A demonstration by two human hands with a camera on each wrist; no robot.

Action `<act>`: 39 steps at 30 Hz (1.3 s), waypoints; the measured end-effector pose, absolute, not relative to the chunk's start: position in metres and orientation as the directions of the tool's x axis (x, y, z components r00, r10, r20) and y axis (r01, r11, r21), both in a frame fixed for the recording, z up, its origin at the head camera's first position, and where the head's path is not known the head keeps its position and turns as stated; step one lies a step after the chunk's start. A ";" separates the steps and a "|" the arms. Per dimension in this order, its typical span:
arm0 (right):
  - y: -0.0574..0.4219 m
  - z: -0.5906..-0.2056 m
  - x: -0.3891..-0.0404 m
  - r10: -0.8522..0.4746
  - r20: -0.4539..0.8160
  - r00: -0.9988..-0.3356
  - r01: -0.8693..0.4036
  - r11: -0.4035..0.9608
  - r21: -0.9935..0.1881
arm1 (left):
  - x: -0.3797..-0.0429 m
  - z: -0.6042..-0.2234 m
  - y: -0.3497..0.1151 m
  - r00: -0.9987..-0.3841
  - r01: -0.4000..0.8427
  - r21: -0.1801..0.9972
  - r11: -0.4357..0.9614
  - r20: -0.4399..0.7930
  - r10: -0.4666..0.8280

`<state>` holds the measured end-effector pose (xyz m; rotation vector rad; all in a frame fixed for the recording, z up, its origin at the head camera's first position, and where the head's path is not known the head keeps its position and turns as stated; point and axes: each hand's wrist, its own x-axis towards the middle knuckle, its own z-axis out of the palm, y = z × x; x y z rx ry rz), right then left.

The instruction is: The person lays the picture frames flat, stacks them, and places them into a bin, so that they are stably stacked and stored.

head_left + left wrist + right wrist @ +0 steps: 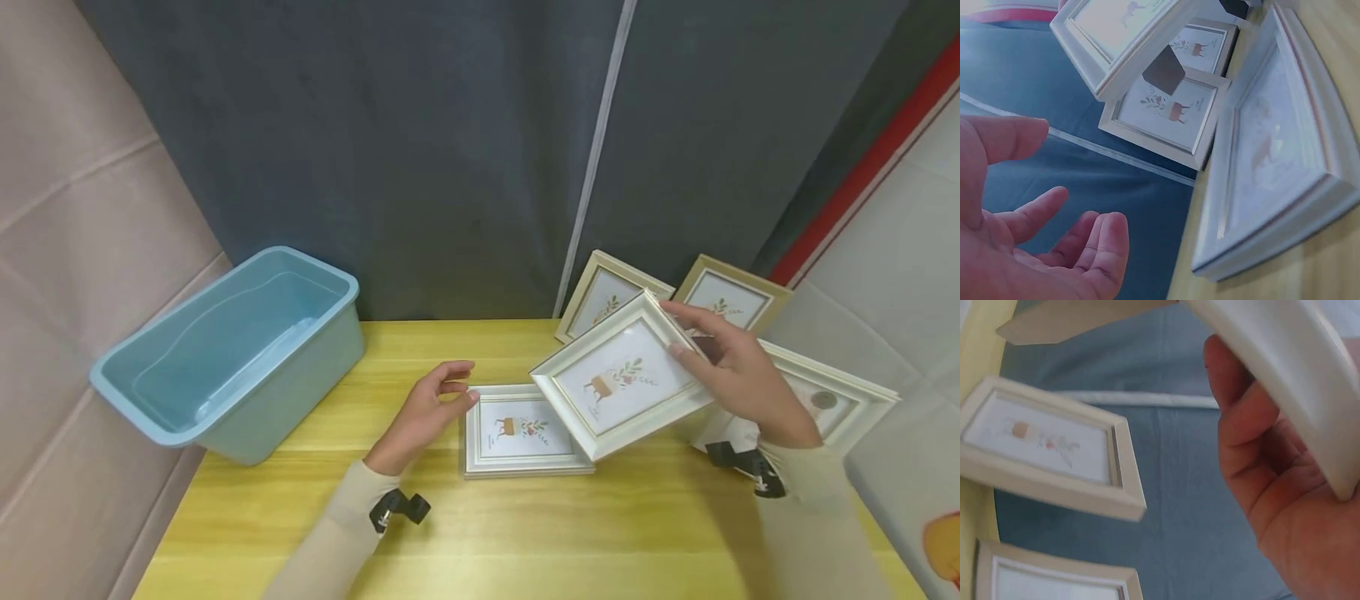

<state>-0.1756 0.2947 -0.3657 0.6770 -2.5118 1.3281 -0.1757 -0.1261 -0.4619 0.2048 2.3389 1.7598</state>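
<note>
My right hand (738, 375) grips a white picture frame (622, 375) by its upper right corner, thumb over the front and fingers behind. The frame is tilted above the table and shows a floral print with a brown deer-like figure. Its stand flap (1165, 70) juts from the back in the left wrist view. A second white picture frame (525, 429) with a similar print lies flat below it, partly covered by it in the head view. Beside that flat frame's left edge, my left hand (427, 412) hovers with loosely bent fingers, holding nothing.
Two beige picture frames, one left (581, 292) and one right (776, 302), lean against the dark curtain (450, 150). Another white frame (870, 396) stands at the right, partly behind my right wrist. A blue plastic tub (356, 287) sits on the left of the wooden table (525, 542).
</note>
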 end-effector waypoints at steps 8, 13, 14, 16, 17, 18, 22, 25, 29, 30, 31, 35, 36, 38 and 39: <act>0.272 -0.375 -0.176 -0.317 0.445 -0.838 -0.541 0.373 -0.754 | -0.189 -0.433 -0.113 -0.951 0.095 0.959 0.266 0.008 0.310; 0.261 -0.381 -0.178 -0.336 0.458 -0.823 -0.553 0.288 -0.782 | -0.197 -0.426 -0.104 -0.931 0.134 0.967 0.215 0.049 0.361; 0.259 -0.382 -0.178 -0.343 0.455 -0.822 -0.549 0.265 -0.792 | -0.199 -0.426 -0.102 -0.928 0.135 0.970 0.203 0.052 0.368; 0.257 -0.385 -0.178 -0.348 0.452 -0.821 -0.543 0.234 -0.806 | -0.203 -0.426 -0.100 -0.920 0.135 0.975 0.175 0.058 0.387; 0.255 -0.387 -0.178 -0.348 0.455 -0.820 -0.544 0.224 -0.809 | -0.204 -0.427 -0.099 -0.916 0.134 0.978 0.163 0.059 0.397; 0.254 -0.389 -0.179 -0.346 0.459 -0.818 -0.546 0.221 -0.808 | -0.206 -0.427 -0.097 -0.911 0.134 0.980 0.150 0.062 0.409; 0.249 -0.396 -0.179 -0.339 0.460 -0.821 -0.542 0.205 -0.815 | -0.211 -0.431 -0.094 -0.886 0.120 0.988 0.097 0.063 0.459; 0.246 -0.400 -0.180 -0.349 0.455 -0.819 -0.533 0.171 -0.829 | -0.214 -0.435 -0.092 -0.860 0.092 0.993 0.073 0.043 0.509; 0.242 -0.407 -0.181 -0.361 0.461 -0.811 -0.529 0.114 -0.841 | -0.214 -0.438 -0.090 -0.805 0.045 0.998 0.043 0.011 0.593; 0.241 -0.408 -0.180 -0.357 0.460 -0.813 -0.524 0.106 -0.845 | -0.214 -0.438 -0.089 -0.789 0.033 0.999 0.036 0.004 0.615; 0.241 -0.409 -0.181 -0.351 0.455 -0.818 -0.516 0.100 -0.851 | -0.214 -0.438 -0.089 -0.772 0.024 0.999 0.024 0.003 0.635; 0.238 -0.413 -0.179 -0.325 0.422 -0.846 -0.476 0.103 -0.873 | -0.212 -0.436 -0.088 -0.727 -0.007 1.000 0.012 -0.013 0.687; 0.238 -0.413 -0.179 -0.319 0.416 -0.852 -0.470 0.113 -0.876 | -0.212 -0.435 -0.089 -0.725 -0.006 1.000 0.017 -0.016 0.689; 0.237 -0.414 -0.179 -0.308 0.408 -0.859 -0.463 0.127 -0.877 | -0.211 -0.436 -0.091 -0.735 -0.001 1.000 0.028 -0.020 0.678; 0.236 -0.415 -0.180 -0.302 0.409 -0.861 -0.463 0.130 -0.877 | -0.211 -0.436 -0.093 -0.742 0.001 1.000 0.031 -0.020 0.670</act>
